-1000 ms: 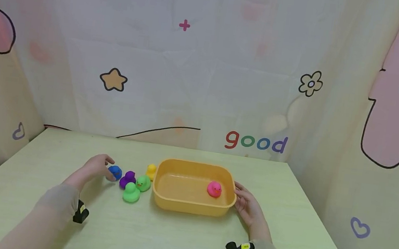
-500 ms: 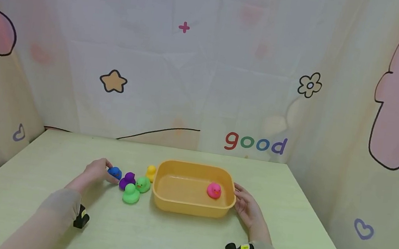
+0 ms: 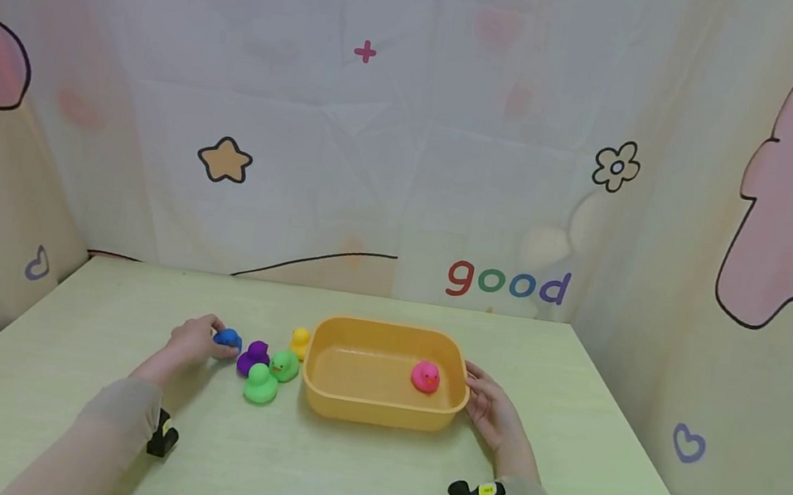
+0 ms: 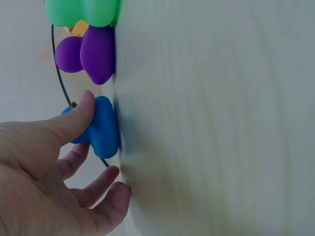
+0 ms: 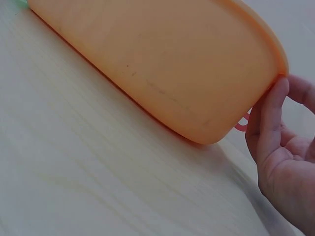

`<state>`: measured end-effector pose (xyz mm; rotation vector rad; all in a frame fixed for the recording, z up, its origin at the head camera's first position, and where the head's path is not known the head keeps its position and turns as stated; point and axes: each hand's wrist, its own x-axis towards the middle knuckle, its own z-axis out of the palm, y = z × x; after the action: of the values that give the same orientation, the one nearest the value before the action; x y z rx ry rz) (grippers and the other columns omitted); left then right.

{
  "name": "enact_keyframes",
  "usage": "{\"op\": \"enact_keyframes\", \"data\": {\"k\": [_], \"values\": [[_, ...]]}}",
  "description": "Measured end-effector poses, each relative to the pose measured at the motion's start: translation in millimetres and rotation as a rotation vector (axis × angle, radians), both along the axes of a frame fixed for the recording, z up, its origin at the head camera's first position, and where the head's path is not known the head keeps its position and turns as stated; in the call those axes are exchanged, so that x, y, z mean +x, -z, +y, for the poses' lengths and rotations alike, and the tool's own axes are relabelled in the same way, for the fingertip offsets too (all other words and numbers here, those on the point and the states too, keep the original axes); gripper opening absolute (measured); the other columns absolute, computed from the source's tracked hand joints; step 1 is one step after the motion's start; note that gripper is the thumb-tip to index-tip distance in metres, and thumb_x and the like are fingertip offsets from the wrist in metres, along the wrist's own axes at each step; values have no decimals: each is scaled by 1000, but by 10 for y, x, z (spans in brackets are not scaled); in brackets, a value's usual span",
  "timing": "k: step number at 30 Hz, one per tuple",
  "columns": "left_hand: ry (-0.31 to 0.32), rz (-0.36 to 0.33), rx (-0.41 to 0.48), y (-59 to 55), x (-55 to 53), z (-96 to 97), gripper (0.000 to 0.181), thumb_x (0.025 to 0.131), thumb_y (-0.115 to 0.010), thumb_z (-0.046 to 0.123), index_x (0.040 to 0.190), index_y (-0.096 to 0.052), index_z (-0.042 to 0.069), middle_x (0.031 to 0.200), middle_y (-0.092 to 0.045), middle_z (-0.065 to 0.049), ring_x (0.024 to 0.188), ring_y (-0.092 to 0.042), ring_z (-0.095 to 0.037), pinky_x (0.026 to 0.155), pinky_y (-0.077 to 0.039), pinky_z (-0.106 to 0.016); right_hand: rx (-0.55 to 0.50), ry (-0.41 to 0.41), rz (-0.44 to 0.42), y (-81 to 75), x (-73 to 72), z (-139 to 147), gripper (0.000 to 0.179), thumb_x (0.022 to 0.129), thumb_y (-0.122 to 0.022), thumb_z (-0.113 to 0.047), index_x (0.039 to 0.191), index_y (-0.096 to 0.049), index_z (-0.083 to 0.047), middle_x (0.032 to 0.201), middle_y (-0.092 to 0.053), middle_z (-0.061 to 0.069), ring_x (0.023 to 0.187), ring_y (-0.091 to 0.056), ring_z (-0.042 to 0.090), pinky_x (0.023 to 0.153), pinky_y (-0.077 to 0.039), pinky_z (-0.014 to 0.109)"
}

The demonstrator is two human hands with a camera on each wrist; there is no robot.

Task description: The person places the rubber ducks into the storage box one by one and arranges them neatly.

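A person's left hand (image 3: 195,340) pinches a blue duck (image 4: 105,129) between thumb and fingertip at the left end of a toy lineup, its other fingers free, a light hold that seems enough for so small a toy. The duck's base is at or just above the table (image 3: 306,478); which, one cannot tell. To its right sit a purple duck (image 3: 250,361), a near green duck (image 3: 261,388), a far green duck (image 3: 287,364) and a yellow duck (image 3: 299,343) beside a tub (image 3: 382,414), probably grouped there for easy reach. At the tub's right end, the right hand (image 3: 498,418), fingers loosely extended, rests fingertips against the rim, apparently to steady it. Inside, toward the right, sits a pink duck (image 3: 426,377).
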<state>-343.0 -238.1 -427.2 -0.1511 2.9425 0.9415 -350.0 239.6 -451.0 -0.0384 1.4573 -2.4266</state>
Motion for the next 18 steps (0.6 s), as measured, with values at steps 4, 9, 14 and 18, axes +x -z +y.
{"op": "enact_keyframes", "data": {"k": [4, 9, 14, 18], "values": [[-2, -12, 62, 2, -9, -40, 47, 88, -72, 23, 115, -50, -9, 123, -52, -33, 112, -49, -47, 97, -40, -55, -5, 12, -5, 24, -20, 5, 51, 102, -35, 0, 151, -18, 1, 103, -65, -2, 82, -66, 4, 75, -55, 14], [-5, -42, 160, -13, -35, -97, 53, 91, -69, 23, 122, -46, -13, 130, -46, -38, 119, -46, -50, 103, -39, -58, 4, 18, 13, 73, -54, 11, 48, 102, -35, 1, 149, -21, 2, 102, -64, -2, 80, -65, 4, 73, -54, 14], [0, -51, 286, -67, -24, -143, 57, 92, -67, 25, 127, -43, -13, 137, -42, -38, 123, -44, -50, 103, -40, -57, 10, 12, 19, 95, -77, 9, 50, 102, -34, 0, 150, -19, 2, 102, -63, -2, 79, -64, 3, 73, -54, 13], [43, -59, 468, -130, -4, -164, 60, 96, -61, 24, 136, -35, -13, 139, -44, -36, 123, -50, -45, 104, -44, -51, 33, 18, 19, 59, -59, 5, 50, 102, -35, 0, 150, -19, 1, 102, -63, -4, 81, -63, 2, 73, -53, 13]]}}
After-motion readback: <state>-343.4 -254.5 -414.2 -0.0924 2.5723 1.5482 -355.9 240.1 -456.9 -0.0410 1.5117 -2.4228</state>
